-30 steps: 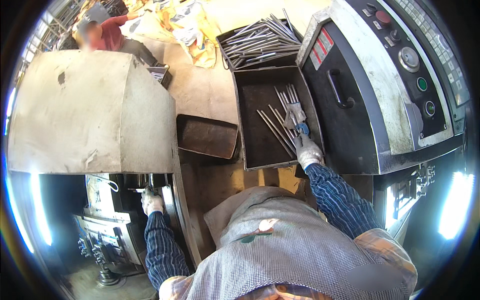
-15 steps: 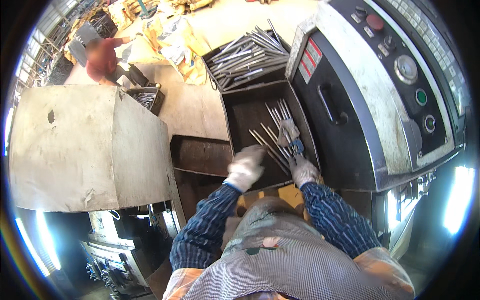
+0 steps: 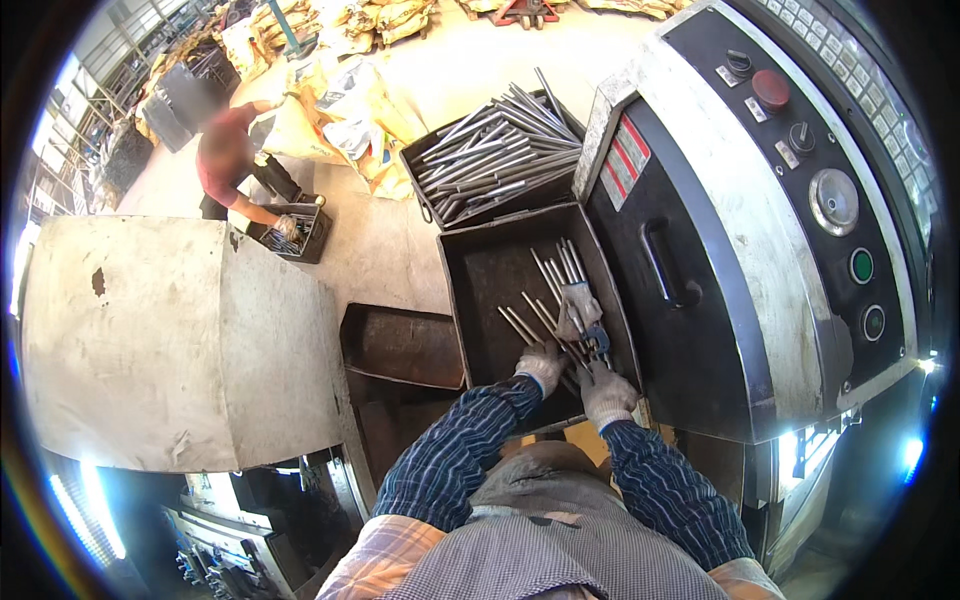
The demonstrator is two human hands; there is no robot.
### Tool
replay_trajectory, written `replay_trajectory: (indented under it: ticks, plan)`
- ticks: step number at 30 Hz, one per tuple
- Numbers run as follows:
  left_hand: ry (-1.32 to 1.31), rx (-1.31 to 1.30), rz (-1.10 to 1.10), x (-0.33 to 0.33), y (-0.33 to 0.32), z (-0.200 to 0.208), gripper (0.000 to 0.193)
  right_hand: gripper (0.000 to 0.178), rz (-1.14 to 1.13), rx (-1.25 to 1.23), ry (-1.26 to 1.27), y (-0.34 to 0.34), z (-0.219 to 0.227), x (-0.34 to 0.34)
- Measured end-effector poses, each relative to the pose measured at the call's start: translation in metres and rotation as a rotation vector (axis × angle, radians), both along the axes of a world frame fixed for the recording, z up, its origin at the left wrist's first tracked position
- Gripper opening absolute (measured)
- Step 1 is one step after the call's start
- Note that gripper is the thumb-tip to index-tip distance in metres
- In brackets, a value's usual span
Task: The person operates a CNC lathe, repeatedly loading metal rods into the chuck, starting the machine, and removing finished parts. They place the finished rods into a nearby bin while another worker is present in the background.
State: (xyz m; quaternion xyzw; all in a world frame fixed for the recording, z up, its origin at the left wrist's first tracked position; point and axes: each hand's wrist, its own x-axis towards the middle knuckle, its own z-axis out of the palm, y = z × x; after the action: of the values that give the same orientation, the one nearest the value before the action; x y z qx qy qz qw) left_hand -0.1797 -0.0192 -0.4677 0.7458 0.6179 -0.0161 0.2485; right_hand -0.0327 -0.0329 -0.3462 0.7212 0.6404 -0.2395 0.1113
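Your two hands are low in the dark tray [image 3: 490, 255], close side by side near its front edge. Your left grip [image 3: 541, 366], in a pale glove, is bent with its fingers at the low ends of the thin metal rods [image 3: 520, 325]; you can't tell from here how wide it is or if it has hold of one. Your right grip [image 3: 607, 396], in a glove too, sits just below a small blue and grey tool [image 3: 597, 338]; its fingers point up at it, and you can't tell if they are closed on it. The rods lie on a slant inside the tray, with a grey thing [image 3: 577, 308] on top of some of them. Just behind the tray is a dark crate [image 3: 428, 201] packed with more rods. A low brown tray [image 3: 403, 345] is on its left. On your right stands a big machine [image 3: 780, 230] with a black handle [image 3: 663, 262], a red knob [image 3: 770, 90] and a green button [image 3: 862, 265]. Farther off, a person in a red top [image 3: 225, 160] bends over a small box [image 3: 318, 238] with one hand in it.
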Motion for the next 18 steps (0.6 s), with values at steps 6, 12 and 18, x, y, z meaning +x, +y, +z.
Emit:
replay_trajectory:
  ticks: [6,12,18]
  plan:
    - [-0.028,0.042,0.014,-0.005,-0.002,-0.029,0.03,0.046,0.026,0.018,-0.002,0.0,-0.001,0.001]
    - [0.187,-0.079,-0.231,0.0,0.014,-0.01,0.024,0.048,0.023,0.005,-0.012,-0.001,-0.002,0.001]
    - [0.035,0.033,-0.203,-0.014,-0.006,-0.026,0.023,0.047,0.025,0.007,0.032,-0.002,-0.01,0.005]
